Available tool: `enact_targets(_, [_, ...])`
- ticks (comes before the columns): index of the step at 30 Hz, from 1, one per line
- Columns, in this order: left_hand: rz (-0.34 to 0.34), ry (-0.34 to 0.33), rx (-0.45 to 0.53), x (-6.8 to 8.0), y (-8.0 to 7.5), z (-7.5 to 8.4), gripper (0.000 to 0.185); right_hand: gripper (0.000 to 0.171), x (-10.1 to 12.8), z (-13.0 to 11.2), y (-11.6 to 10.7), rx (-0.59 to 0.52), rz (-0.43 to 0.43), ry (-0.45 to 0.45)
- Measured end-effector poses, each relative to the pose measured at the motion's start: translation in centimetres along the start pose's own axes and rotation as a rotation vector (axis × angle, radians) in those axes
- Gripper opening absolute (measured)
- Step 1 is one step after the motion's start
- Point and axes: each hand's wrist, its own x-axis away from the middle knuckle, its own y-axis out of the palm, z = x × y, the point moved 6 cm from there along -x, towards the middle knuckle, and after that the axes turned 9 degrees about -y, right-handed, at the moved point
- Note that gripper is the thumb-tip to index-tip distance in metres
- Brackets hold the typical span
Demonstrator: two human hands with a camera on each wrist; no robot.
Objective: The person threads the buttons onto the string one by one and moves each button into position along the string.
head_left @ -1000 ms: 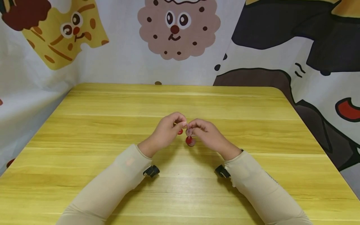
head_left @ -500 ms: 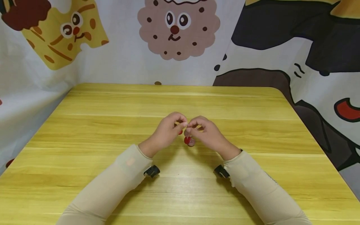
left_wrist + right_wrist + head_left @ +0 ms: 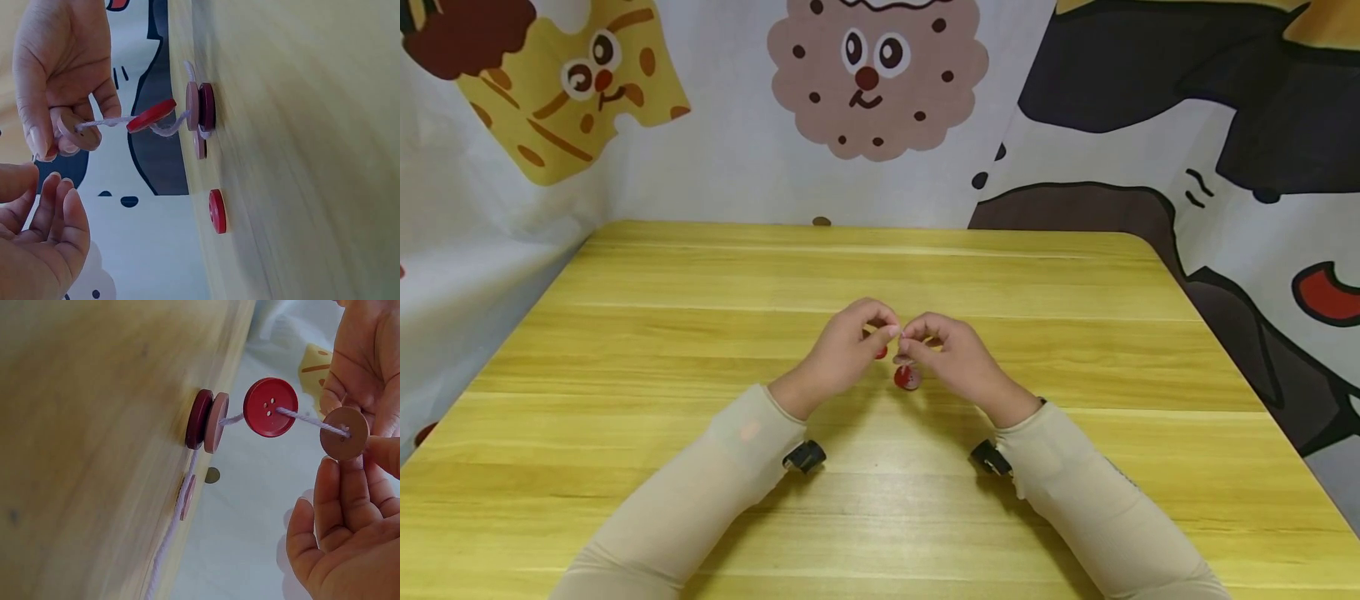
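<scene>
My right hand (image 3: 958, 358) pinches a pink button (image 3: 335, 445) between thumb and fingers. Lilac string (image 3: 312, 419) runs through its holes and on through a bright red button (image 3: 259, 422) hanging beside it. Farther along the string, a pink button (image 3: 217, 425) and a dark red button (image 3: 199, 419) are stacked close together near the tabletop. My left hand (image 3: 842, 354) is right beside the right one, thumb and index fingertips pinching the thin string end (image 3: 34, 159), mostly hidden by fingers. Another pink button (image 3: 200, 145) shows just past the stack.
A separate red button (image 3: 217, 211) lies on the wooden table (image 3: 880, 517), under the left hand in the head view. Behind the table hangs a white cloth (image 3: 722, 167) printed with cartoon food. Each wrist carries a small black camera (image 3: 805, 457).
The strung buttons below the hands shift and turn a little, the upper pink one tilting flatter. Both hands stay almost in place, the right one moving only slightly.
</scene>
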Motion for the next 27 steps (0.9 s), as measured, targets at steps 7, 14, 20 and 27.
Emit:
enact_targets(7, [0.000,-0.062,0.006,-0.2,-0.2,-0.5,0.015,0.015,0.1,0.2,-0.1,-0.014,0.004,0.016])
enact_targets(14, [0.016,-0.064,-0.008,-0.6,-0.6,-1.0,0.018,0.016,0.2,0.2,-0.2,-0.025,0.003,0.030])
enact_targets(20, [0.041,-0.057,-0.009,-1.0,-1.0,-1.6,0.015,0.013,0.3,0.0,-0.4,-0.071,0.022,0.013])
enact_targets(27, [0.046,-0.086,-0.030,-1.9,-1.5,-2.5,0.014,0.013,0.3,0.2,-0.8,-0.087,0.034,0.013])
